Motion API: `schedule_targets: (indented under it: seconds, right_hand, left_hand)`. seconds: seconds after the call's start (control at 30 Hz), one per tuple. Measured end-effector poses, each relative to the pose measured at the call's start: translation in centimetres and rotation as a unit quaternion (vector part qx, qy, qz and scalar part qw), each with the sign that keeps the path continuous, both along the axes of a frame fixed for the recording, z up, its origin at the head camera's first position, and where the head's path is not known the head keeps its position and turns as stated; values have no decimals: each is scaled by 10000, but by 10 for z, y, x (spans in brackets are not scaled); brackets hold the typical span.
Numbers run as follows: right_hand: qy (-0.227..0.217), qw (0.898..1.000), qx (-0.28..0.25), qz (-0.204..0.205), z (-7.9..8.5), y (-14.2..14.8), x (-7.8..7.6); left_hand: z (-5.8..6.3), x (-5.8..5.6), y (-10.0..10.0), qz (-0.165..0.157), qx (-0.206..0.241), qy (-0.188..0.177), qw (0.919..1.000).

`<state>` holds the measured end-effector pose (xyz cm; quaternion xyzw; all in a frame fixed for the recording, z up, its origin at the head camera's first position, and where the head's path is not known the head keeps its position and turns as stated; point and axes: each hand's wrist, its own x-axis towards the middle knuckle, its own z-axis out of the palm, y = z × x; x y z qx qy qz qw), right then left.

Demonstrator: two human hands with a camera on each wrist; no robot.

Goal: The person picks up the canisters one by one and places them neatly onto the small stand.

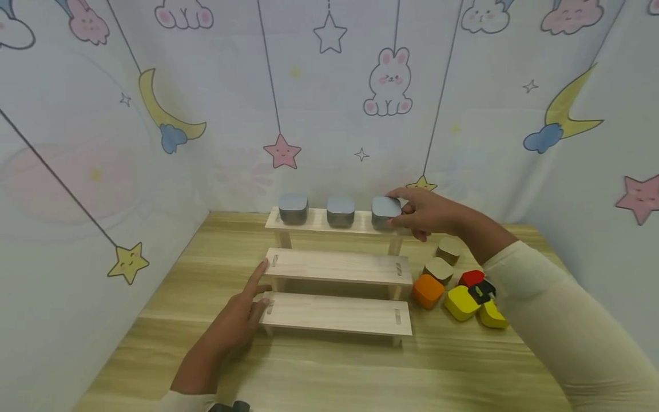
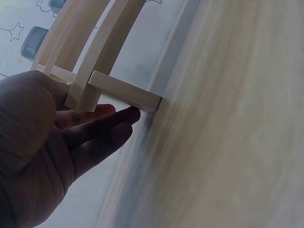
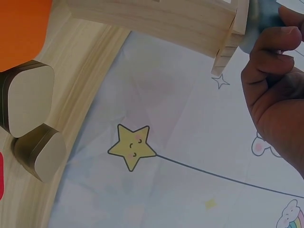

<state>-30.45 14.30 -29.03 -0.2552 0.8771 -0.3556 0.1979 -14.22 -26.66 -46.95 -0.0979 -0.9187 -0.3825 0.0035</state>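
Observation:
A three-tier wooden rack (image 1: 337, 266) stands on the wood-grain surface. Along its top tier sit three rounded grey-blue blocks: a left block (image 1: 293, 209), a middle block (image 1: 340, 212) and a right block (image 1: 382, 213). My right hand (image 1: 432, 214) pinches the right block between thumb and fingers, at the tier's right end. At the rack's left side, my left hand (image 1: 238, 320) touches the ends of the middle and lower tiers with loosely extended fingers. The left wrist view shows its fingers (image 2: 102, 133) beside a leg (image 2: 126, 90) of the rack.
Right of the rack lie an orange block (image 1: 428, 291), two beige-topped blocks (image 3: 32, 100), a red block (image 1: 471, 278) and yellow blocks (image 1: 461, 303). A small black item (image 1: 481, 291) overlaps the red one. A printed cloth backdrop (image 1: 329, 114) encloses the back and sides.

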Motion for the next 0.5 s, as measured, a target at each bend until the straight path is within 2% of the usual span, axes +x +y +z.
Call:
schedule_targets:
  seconds: [0.5]
  right_hand:
    - [-131,9999,-24,16,-1,3,-1]
  left_hand:
    - [0,0,1,28,-43,-4,10000]
